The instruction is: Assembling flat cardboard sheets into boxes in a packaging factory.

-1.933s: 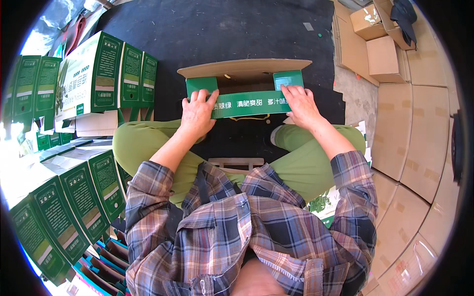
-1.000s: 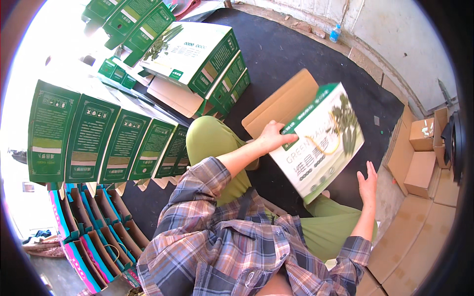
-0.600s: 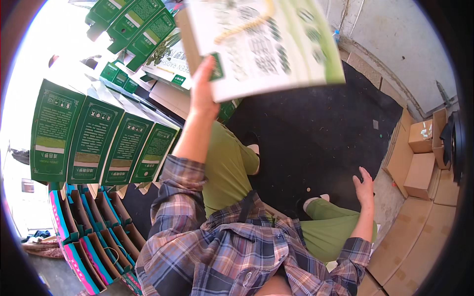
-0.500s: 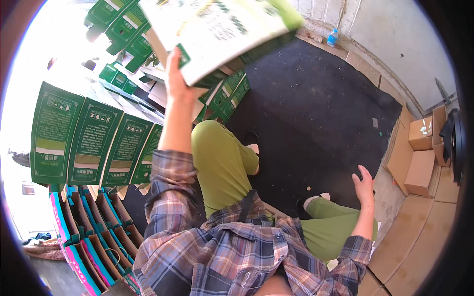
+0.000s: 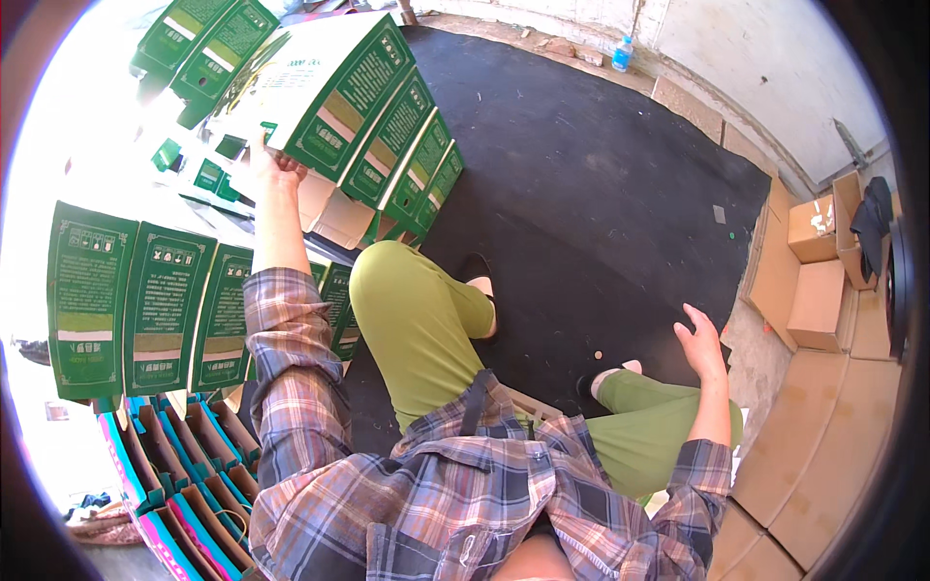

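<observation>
A green and white carton lies on top of a stack of like green cartons at the upper left. My left hand is closed on its near corner, the arm stretched out past my left knee; part of the fingers is hidden by the carton. Below that corner, an open brown flap shows. Over my right thigh, my right hand hangs in the air with its fingers apart, holding nothing.
Close on my left stands a row of green cartons, above open blue and pink boxes. Brown cardboard boxes line the right side. Black matting covers the floor. A blue-labelled bottle stands by the wall.
My left hand has brought the carton down and left, from the air onto the stack. The right hand stays raised, barely shifted. The view has moved a little.
</observation>
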A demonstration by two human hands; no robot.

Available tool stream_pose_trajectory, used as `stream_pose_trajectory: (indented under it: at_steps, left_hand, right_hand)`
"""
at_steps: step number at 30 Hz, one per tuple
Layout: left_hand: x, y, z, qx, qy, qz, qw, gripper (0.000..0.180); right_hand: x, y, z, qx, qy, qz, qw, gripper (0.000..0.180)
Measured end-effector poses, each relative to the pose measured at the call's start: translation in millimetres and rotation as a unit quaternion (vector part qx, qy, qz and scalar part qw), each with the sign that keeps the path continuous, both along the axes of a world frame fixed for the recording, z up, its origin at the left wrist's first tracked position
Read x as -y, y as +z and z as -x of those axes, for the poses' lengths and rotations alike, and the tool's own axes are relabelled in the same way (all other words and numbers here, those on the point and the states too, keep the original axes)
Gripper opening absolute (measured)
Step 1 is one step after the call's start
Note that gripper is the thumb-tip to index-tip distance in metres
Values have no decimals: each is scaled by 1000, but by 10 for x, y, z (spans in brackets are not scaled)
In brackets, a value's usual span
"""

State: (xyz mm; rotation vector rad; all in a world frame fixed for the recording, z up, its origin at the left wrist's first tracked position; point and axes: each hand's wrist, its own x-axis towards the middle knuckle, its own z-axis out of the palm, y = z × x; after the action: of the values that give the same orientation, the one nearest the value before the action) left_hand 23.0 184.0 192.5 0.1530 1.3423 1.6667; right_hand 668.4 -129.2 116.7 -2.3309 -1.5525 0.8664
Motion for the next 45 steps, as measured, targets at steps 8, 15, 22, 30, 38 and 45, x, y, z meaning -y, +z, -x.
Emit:
stream_pose_trajectory:
  at_steps: [8, 15, 22, 30, 38, 45]
  left_hand:
    - [-149, -110, -376, -18, -18, 25, 999, 53]
    - [71, -136, -456, -432, 143, 47, 889, 55]
    - [1297, -108, -2237, -665, -271, -306, 626, 36]
    - [1556, -857, -2575, -657, -631, -170, 376, 49]
    - [1504, -1070, -2558, -627, -679, -114, 364, 53]
    - [1486, -1083, -2601, -619, -691, -84, 363, 54]
  right_hand:
    - [141, -14, -131, 41, 4, -9, 999, 50]
    - [102, 86, -141, 41, -3, -81, 996, 47]
    - [174, 490, -363, -142, -171, -261, 939, 39]
    - [1636, 141, -1117, -61, -436, -352, 826, 26]
    - [4024, -1776, -115, -257, -763, -65, 590, 20]
    - [4312, -2166, 700, -355, -866, -150, 319, 18]
